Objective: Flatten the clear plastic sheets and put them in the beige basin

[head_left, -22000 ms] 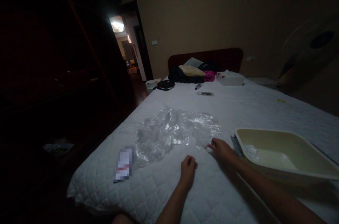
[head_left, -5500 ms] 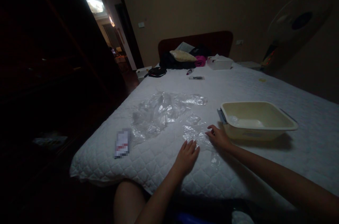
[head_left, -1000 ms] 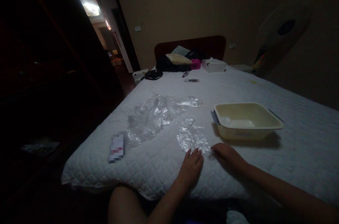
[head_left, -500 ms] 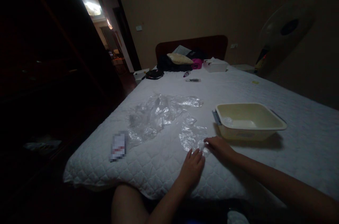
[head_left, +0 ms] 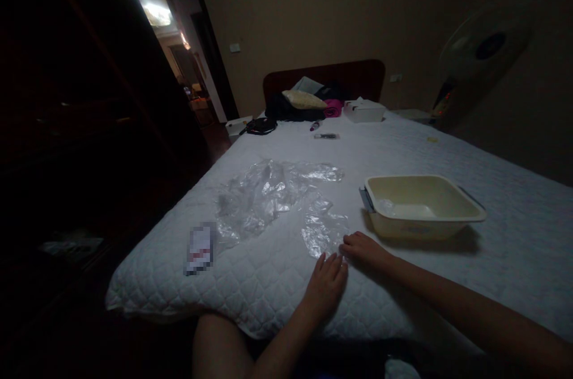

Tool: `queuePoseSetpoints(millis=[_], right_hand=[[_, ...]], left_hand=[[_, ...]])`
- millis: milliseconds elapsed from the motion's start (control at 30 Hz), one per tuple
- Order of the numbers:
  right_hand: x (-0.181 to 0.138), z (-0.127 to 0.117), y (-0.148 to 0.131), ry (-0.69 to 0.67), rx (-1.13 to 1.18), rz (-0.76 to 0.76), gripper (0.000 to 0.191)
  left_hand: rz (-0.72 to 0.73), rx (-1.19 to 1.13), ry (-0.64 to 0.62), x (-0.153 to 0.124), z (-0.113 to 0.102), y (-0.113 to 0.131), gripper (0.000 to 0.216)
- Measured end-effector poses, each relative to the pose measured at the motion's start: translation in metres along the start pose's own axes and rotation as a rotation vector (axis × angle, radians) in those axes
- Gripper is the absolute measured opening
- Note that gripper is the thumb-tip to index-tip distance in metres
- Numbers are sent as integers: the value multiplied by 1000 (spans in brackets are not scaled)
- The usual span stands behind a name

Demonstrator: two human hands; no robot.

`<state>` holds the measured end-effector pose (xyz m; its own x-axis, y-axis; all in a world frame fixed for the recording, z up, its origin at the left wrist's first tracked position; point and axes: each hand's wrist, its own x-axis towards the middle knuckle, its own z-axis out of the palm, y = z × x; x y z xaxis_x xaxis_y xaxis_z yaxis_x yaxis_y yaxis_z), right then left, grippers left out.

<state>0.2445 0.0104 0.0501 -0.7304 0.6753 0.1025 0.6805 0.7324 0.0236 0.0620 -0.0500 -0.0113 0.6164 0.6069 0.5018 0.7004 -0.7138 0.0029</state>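
Note:
Nearest to me on the quilted bed lies a small clear plastic bag (head_left: pixel 320 230), spread fairly flat with crinkles. My left hand (head_left: pixel 329 277) rests palm down at its near edge, fingers stretched out and fingertips on the plastic. From the right comes my right hand (head_left: pixel 362 247), lying low over the bag's near right corner with its fingers extended and slightly bent; what is under them is hidden. The two hands almost touch at the fingertips. Just beyond and to the left, a larger sheet of crumpled clear plastic (head_left: pixel 264 194) spreads over the bed.
A cream plastic basin (head_left: pixel 425 230) with grey handles stands right of my hands, a bit of clear plastic inside. A blurred-out packet or card (head_left: pixel 200 249) lies at left. Farther back are a white box (head_left: pixel 364 111), a black bag (head_left: pixel 261 126) and a fan (head_left: pixel 487 48).
My right hand has shifted slightly left and lowered onto the bag's corner, which looks flatter now. My left hand stays almost in place.

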Motion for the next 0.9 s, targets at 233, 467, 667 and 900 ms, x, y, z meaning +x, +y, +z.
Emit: queuePoseSetpoints(millis=[233,467,667,900], right_hand=[[-2,-2,8,118,13,15,27],[-13,-10,12,209,74,132,33],[-25,-2,-5,170,22,-26,21],[-22,-5,-15,56,30,15,16]], left_hand=[[43,54,53,3,-2,0,25],[-8,70,23,0,4,0,29],[-24,26,25,-1,4,-1,31],[-79,-4,46,1,-2,1,33]])
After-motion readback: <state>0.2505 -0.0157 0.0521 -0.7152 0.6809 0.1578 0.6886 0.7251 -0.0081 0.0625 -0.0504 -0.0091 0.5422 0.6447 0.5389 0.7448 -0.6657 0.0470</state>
